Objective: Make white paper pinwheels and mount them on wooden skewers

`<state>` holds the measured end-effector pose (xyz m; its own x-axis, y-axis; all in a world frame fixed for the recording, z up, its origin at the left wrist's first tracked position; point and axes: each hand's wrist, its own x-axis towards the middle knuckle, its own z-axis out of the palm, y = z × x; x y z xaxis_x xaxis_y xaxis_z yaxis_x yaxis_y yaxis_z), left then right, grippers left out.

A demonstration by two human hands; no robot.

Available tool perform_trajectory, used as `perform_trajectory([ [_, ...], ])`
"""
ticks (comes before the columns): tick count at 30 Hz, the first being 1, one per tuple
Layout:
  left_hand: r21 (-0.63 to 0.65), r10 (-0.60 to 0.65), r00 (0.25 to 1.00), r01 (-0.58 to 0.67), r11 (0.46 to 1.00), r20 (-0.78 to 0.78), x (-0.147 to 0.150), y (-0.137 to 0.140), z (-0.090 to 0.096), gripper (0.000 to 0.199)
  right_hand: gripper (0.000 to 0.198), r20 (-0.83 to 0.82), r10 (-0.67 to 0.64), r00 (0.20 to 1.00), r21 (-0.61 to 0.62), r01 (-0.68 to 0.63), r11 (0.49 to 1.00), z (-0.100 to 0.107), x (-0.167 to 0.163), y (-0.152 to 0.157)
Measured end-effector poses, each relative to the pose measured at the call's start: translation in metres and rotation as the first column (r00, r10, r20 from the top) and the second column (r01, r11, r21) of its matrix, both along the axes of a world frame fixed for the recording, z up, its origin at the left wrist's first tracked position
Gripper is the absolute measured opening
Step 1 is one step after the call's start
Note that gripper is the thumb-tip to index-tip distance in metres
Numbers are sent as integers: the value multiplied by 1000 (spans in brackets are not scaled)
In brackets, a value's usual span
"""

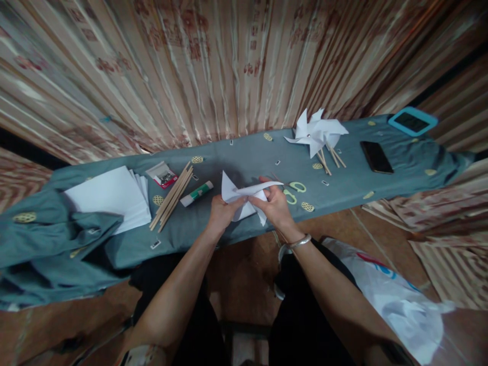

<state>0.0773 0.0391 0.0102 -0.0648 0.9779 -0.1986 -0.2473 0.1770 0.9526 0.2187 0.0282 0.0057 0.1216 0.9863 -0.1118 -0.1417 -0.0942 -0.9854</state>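
A white paper pinwheel with its points folded in is held between both hands, over the near edge of the cloth-covered table. My left hand grips its left side, thumb pressed toward the centre. On the other side my right hand pinches the paper, its thumb also at the middle. Just beyond my right hand lie scissors with light green handles. A green and white glue stick lies left of my left hand, beside a bundle of thin wooden sticks.
A stack of white paper and a small red-and-white box of metal pins are at the left. Finished pinwheels on sticks, a black phone and a blue-framed device lie right. A plastic bag rests on the floor.
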Motion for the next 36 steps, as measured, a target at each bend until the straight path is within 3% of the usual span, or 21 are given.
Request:
perform_trajectory([
  [13, 3, -17, 1000, 17, 1000, -23, 2, -1, -6, 33, 76, 91, 5, 996, 13, -6, 1000, -1, 4, -1],
  [23, 59, -20, 998, 23, 998, -63, -1, -1, -11, 24, 51, 239, -2, 971, 80, -18, 997, -6, 5, -2],
  [36, 58, -10, 987, 20, 998, -163, -1, -2, -5, 18, 45, 140, 3, 990, 75, -14, 997, -2, 1, -3],
])
